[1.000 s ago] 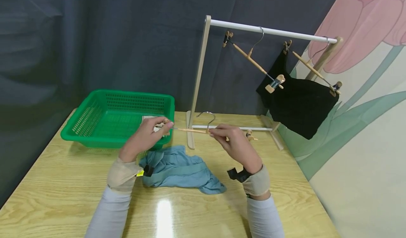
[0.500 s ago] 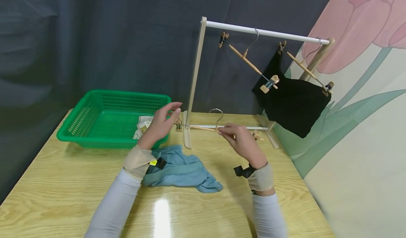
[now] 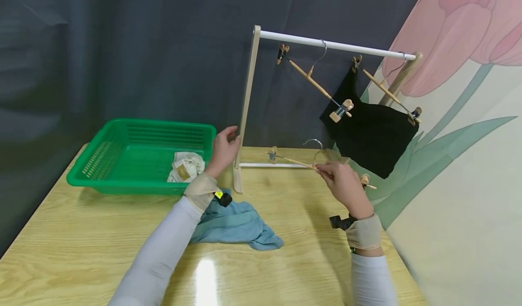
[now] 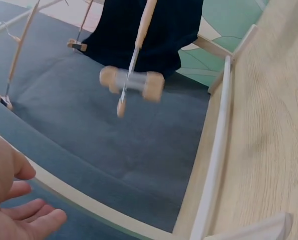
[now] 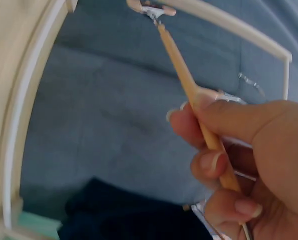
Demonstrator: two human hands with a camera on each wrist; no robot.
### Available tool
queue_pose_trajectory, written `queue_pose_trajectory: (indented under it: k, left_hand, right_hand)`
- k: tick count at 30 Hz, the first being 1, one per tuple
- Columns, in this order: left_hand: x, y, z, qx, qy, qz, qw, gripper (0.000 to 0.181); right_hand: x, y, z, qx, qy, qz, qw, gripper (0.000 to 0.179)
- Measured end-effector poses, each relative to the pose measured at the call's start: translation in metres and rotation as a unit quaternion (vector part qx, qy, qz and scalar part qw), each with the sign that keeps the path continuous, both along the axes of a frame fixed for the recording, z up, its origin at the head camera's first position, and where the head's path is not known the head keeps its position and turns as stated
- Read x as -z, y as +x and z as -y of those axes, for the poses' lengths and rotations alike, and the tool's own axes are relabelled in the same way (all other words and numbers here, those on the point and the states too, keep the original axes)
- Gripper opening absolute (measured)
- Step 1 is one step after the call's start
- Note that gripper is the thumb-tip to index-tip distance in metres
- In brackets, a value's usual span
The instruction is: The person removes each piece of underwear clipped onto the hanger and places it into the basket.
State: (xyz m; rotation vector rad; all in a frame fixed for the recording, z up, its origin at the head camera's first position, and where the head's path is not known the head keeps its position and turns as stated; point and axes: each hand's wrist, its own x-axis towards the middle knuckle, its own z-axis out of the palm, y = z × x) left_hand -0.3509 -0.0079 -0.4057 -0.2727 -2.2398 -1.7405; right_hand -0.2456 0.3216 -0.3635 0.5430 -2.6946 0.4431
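1. The right hand (image 3: 344,186) is pinching a thin pale-wood hanger with metal-and-wood end clips (image 3: 295,162) near its middle, thumb against curled fingers, holding it in the air before the lower part of a white-barred wooden rack (image 3: 247,93).
2. The left hand (image 3: 224,151) is holding nothing; its fingers are spreading apart, loosely bent, just beside the rack's left upright. Whether they are touching it, I cannot tell.
3. Since the grip is bearing near the hanger's middle, a loosening pinch could let it twist, and an end clip could then knock the rack.
4. The steel hook (image 3: 319,146) is standing up near the lower bar and could snag there if the hanger swung.
5. A bump from the left hand could shake the rack, perhaps loosening the black cloth garment (image 3: 371,136) that is hanging from a clip hanger, or jolting the bare wooden clip hanger (image 3: 311,78) beside it.
6. The left forearm is crossing over a crumpled blue cloth (image 3: 244,229) on the pale wood-grain worktop (image 3: 306,265); a low sweep could drag it.
7. A green slotted plastic basket (image 3: 134,189) is holding a crumpled white cloth with a tan patch (image 3: 191,163), lying towards its right end.
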Motion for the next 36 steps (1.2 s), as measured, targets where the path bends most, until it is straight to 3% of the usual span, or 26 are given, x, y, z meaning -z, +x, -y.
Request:
queue_pose_trajectory:
  k: [9, 14, 21, 30, 36]
  left_hand:
    - [0.007, -0.018, -0.003, -0.01, 0.018, -0.035, 0.9992, 0.034]
    - [0.008, -0.021, -0.004, -0.017, 0.013, -0.043, 0.9988, 0.031]
    - [0.005, -0.02, -0.005, -0.019, 0.003, -0.043, 0.9989, 0.028]
    - [0.003, -0.023, -0.005, -0.019, -0.014, -0.035, 0.9991, 0.025]
    - [0.002, -0.024, -0.006, -0.013, -0.017, -0.016, 0.9997, 0.024]
  right_hand:
    - [-0.041, 0.007, -0.034, 0.113, 0.0, -0.066, 0.9913, 0.018]
    - [-0.073, -0.004, -0.044, 0.174, -0.01, -0.093, 0.9802, 0.023]
    - [-0.117, -0.032, -0.052, 0.228, -0.029, -0.134, 0.964, 0.03]
    - [-0.158, -0.079, -0.045, 0.232, -0.006, -0.133, 0.9637, 0.035]
    - [-0.173, -0.104, -0.039, 0.237, 0.033, -0.119, 0.9636, 0.031]
